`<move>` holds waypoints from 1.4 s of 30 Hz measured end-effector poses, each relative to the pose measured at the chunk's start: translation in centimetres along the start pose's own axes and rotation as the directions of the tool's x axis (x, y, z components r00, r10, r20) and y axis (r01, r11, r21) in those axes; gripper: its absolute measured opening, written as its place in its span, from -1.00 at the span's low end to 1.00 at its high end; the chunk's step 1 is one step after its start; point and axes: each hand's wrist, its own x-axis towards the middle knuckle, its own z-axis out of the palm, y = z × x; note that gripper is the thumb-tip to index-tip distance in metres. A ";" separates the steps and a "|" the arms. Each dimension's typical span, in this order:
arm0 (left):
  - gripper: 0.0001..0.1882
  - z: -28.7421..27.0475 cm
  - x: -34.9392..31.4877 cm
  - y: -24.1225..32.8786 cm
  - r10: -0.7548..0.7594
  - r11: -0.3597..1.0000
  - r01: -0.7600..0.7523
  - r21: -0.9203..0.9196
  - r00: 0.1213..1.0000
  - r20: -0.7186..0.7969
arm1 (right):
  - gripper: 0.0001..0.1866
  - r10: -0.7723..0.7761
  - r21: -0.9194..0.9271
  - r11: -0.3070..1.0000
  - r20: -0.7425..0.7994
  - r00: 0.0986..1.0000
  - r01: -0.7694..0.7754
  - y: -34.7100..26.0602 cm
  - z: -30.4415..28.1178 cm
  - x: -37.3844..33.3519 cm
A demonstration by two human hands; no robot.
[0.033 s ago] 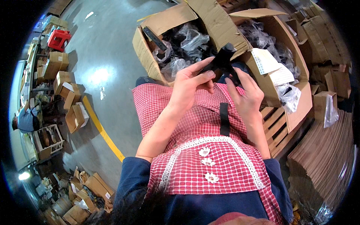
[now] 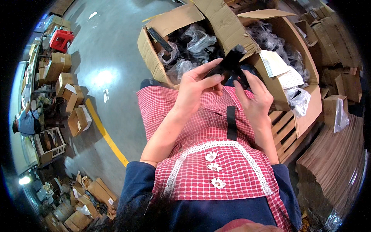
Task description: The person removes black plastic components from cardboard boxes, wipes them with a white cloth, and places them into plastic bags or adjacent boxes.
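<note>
Above my lap I hold a dark black part [image 2: 231, 61], with a wide upper end and arms branching below; its exact kind is too dark to make out. My left hand [image 2: 196, 84] pinches its left side between thumb and fingers. On the lower right side, the fingers of my right hand [image 2: 256, 92] are closed around it. A flat black strip [image 2: 231, 123] lies on my red checked apron [image 2: 185, 127]. Just beyond my hands stands an open carton [image 2: 150, 58] holding black parts [image 2: 159, 38] and clear plastic bags [image 2: 200, 43].
On the right, another open carton [image 2: 307, 112] with bagged parts rests on a wooden pallet [image 2: 284, 133]; white printed sheets [image 2: 273, 63] hang over its edge. Flat cardboard [image 2: 328, 158] is stacked farther right. A yellow floor line [image 2: 106, 133] and a person [image 2: 28, 121] are to the left.
The upper end of the black part has tipped slightly to the right. Both hands keep their hold, almost in the same place.
</note>
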 end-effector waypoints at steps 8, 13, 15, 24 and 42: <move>-0.18 -1.5 -0.1 2.1 0.113 0.987 -0.064 -0.145 0.926 0.360 | -0.63 0.050 0.063 0.997 -0.026 0.998 -0.048 -1.0 -1.5 0.8; -0.17 -1.5 -0.5 2.2 0.098 0.994 -0.081 -0.068 0.950 0.297 | -0.62 0.107 0.123 0.987 0.007 0.994 -0.107 -1.5 -1.6 0.8; -0.15 -1.5 -0.6 2.2 0.094 0.996 -0.087 -0.037 0.955 0.283 | -0.62 0.092 0.114 0.989 0.018 0.996 -0.093 -1.7 -1.8 0.9; -0.28 -1.8 -0.6 1.8 0.240 0.969 -0.203 -0.138 0.901 0.362 | -0.60 0.066 0.136 0.988 0.053 0.996 -0.072 -1.6 -2.0 0.8; -0.26 -1.6 -1.2 1.7 0.197 0.979 -0.169 -0.114 0.931 0.308 | -0.61 -0.018 0.160 0.987 0.055 0.998 0.009 -0.9 -2.2 1.2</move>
